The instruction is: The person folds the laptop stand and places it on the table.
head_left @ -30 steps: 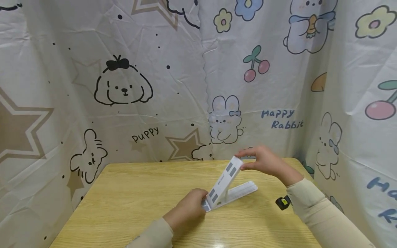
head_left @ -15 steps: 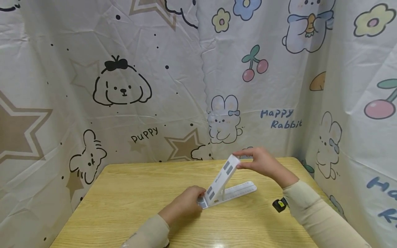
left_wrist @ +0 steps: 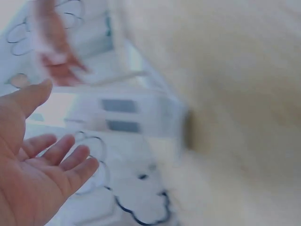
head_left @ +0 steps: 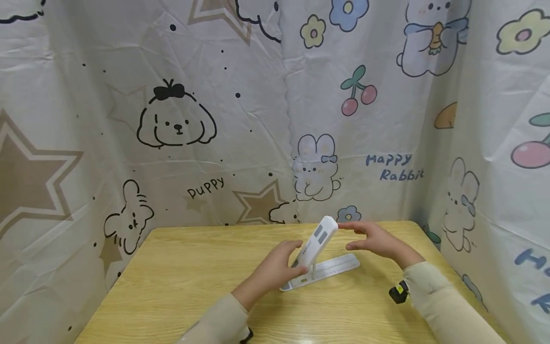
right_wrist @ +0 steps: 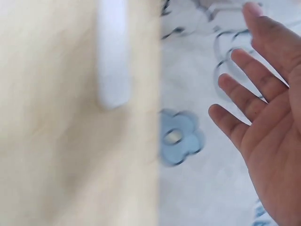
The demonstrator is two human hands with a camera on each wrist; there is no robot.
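A white folding stand (head_left: 314,242) with grey pads is propped up in a wedge on the table, its upper panel tilted and its flat base (head_left: 341,266) lying to the right. My left hand (head_left: 277,270) is at the stand's lower left, thumb and fingers spread; in the left wrist view the palm (left_wrist: 35,183) appears apart from the blurred stand (left_wrist: 153,113). Close to the raised end is my right hand (head_left: 378,240), fingers extended and holding nothing. The right wrist view has that hand's spread fingers (right_wrist: 254,84) away from the white base (right_wrist: 113,56).
The wood-grain table (head_left: 193,267) extends around the stand. A patterned cloth curtain (head_left: 249,143) hangs behind it and along both sides. A small black device with a yellow mark (head_left: 398,292) sits at the right wrist.
Both hands have come off the stand: the left has released the hinge end and spread its fingers, the right has let go of the top end and dropped slightly. The stand stays propped.
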